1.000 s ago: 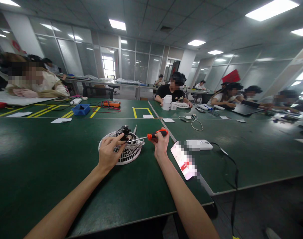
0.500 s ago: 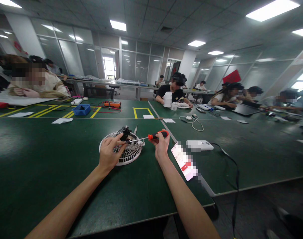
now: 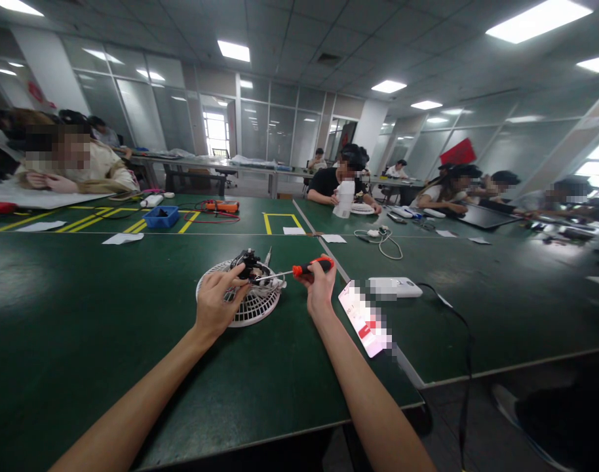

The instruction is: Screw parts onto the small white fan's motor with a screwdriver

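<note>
A round white fan grille lies on the green table, with a dark motor assembly and wires on top of it. My left hand is closed on the motor assembly, fingers and thumb pinching its near side. In my right hand is a screwdriver with a red and black handle, held nearly level. Its shaft points left and the tip reaches the motor assembly near my left fingertips; the exact contact spot is too small to make out. A pale wire end sticks up behind the assembly.
Right of my right hand lie a lit phone and a white power bank with a black cable. Farther back are a blue bin, an orange multimeter and a white cable. A co-worker sits opposite.
My hands, the screwdriver and the motor assembly hold their places. The co-worker opposite has shifted a white housing slightly right and down. At the lower right, a person's foot now shows more clearly.
</note>
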`<state>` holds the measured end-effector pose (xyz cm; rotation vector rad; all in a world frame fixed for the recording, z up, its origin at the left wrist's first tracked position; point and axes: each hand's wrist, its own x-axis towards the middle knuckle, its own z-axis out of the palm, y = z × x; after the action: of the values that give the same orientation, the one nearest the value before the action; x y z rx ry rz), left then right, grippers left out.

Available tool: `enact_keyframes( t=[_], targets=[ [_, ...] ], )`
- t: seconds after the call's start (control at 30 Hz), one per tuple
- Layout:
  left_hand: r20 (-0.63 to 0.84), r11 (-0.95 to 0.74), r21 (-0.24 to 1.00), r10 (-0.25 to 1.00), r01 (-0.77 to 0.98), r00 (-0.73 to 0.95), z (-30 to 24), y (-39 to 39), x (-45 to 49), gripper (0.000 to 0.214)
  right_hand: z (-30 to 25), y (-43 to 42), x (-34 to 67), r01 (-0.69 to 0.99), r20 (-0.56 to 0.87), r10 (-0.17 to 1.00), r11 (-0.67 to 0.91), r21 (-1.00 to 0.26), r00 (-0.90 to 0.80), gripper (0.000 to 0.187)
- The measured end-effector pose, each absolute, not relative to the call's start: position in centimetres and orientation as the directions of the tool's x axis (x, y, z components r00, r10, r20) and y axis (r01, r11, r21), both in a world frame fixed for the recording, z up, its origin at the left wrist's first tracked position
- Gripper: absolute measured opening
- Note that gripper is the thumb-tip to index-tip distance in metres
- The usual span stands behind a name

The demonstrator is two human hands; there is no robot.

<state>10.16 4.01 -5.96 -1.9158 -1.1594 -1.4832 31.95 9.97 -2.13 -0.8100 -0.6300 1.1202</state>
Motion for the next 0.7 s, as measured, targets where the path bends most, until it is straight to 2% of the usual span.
enact_keyframes(
  t=[0.2,0.37,0.7],
  targets=[
    [0.924,-0.523,0.136,0.374,0.841,0.084,-6.07,4.14,9.92,0.054,-2.04,9.76,31.91,-0.505,0.137,0.938,0.29,-0.813,0.319,0.061],
    [0.927,-0.52,0.094,0.357,0.849,0.117,-6.1,4.08,9.88,0.054,-2.06,9.67,32.02,-0.5,0.165,0.945,0.291,-0.816,0.282,0.059],
    [0.939,-0.536,0.076,0.321,0.841,0.12,-5.77,3.94,10.31,0.052,-2.36,9.87,31.7,-0.5,0.045,0.957,0.19,-0.845,0.288,0.045]
  ],
)
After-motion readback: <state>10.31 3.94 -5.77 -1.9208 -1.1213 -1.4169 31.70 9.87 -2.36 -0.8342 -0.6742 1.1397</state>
